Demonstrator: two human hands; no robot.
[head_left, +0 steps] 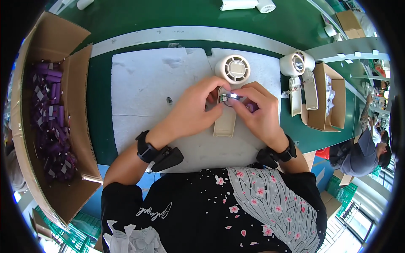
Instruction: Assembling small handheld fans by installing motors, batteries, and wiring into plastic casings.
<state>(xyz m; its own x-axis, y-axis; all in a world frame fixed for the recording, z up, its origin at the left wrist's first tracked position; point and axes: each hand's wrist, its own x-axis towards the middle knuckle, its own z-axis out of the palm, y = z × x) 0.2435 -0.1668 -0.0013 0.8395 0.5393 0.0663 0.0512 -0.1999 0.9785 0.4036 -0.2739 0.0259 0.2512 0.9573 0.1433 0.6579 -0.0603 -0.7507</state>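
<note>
A cream handheld fan [224, 126] lies on the white foam sheet, its round slotted head [234, 69] away from me and its handle open towards me. My left hand [196, 105] is closed on the fan's neck, thumb and fingertips beside a small green circuit board [222, 98]. A bright white spot shines right beside that board. My right hand [262, 110] is closed, with thumb and forefinger pinched at the lit spot. Within its curled fingers shows part of a purple battery cell [252, 107]. The fingers hide most of the cell and any wires.
Foam sheets [143, 92] cover the green table [101, 109]. A tall cardboard box [78, 114] of purple battery cells stands left. At right, opened fans [292, 65] lie beside a smaller cardboard box [318, 107]. Another white fan [265, 6] lies beyond the pale rail [185, 33]. A person [363, 156] sits far right.
</note>
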